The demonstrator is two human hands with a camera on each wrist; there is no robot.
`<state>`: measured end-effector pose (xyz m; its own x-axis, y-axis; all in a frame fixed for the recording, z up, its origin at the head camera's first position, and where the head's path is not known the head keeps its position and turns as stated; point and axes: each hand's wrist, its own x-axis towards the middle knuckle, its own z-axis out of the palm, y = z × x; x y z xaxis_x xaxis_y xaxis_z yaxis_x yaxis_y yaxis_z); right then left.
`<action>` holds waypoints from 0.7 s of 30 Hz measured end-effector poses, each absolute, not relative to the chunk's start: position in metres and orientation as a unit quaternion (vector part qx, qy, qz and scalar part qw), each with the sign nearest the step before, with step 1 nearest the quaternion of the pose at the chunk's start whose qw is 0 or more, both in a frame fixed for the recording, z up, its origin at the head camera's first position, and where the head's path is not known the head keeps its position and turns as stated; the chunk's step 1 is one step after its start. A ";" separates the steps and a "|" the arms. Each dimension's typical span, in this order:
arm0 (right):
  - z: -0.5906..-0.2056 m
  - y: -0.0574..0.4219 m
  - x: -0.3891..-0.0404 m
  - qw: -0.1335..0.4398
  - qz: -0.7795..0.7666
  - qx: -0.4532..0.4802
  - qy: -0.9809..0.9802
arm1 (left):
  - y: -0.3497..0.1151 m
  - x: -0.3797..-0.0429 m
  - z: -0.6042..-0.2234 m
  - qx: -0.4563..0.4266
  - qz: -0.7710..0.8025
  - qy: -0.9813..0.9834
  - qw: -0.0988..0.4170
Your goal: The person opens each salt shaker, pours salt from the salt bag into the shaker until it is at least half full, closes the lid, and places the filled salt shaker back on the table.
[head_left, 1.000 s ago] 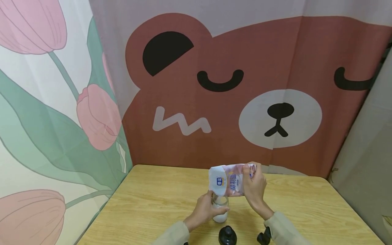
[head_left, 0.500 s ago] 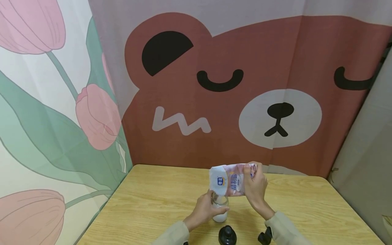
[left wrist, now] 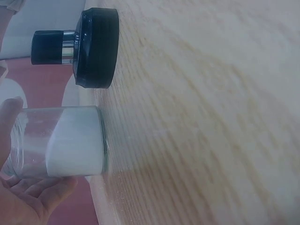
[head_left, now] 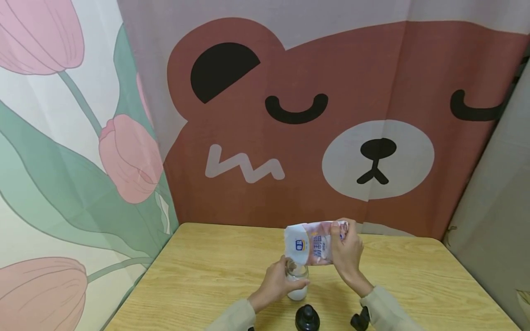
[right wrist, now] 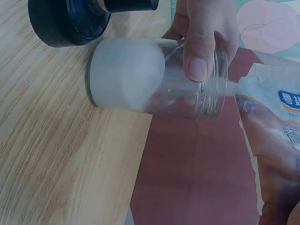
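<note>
Upright on the wooden table, a clear glass jar (head_left: 297, 293) is more than half full of white salt, which slopes up to one side in the right wrist view. My left hand (head_left: 271, 281) grips the jar around its upper part, thumb on the near side. Above the mouth, my right hand (head_left: 347, 253) holds a pink and white salt bag (head_left: 319, 243) tipped sideways by its closed end. A white stream of salt (right wrist: 231, 88) runs from the bag's corner into the jar. Close in front of the jar stands a black lid (left wrist: 98, 47) with a raised silver-ringed spout.
The light wooden table (head_left: 207, 266) ends at a back edge just behind the bag. A curtain (head_left: 248, 202) with a bear print hangs behind it, and a tulip-print cloth (head_left: 83, 207) on the left. A small black object (head_left: 360, 319) shows beside the right cuff.
The salt bag and my right hand have shifted slightly to the right over the jar. My left hand, the jar and the lid keep their places.
</note>
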<state>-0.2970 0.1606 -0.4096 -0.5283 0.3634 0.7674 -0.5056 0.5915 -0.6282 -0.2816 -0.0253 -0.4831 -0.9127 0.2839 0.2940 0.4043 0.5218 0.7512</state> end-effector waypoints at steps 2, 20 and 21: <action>-0.410 0.161 -0.297 0.482 0.449 0.047 -0.751 | -0.026 -0.282 -0.483 -0.197 -0.446 -0.871 0.065; -0.409 0.168 -0.298 0.493 0.438 0.048 -0.750 | -0.026 -0.280 -0.483 -0.202 -0.449 -0.868 0.069; -0.409 0.168 -0.298 0.494 0.437 0.048 -0.750 | -0.025 -0.280 -0.484 -0.203 -0.448 -0.868 0.070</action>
<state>-0.2984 0.1677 -0.4093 -0.5071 0.3599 0.7832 -0.5030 0.6143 -0.6080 -0.2800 -0.0254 -0.4835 -0.9080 0.2882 0.3039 0.4146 0.5158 0.7496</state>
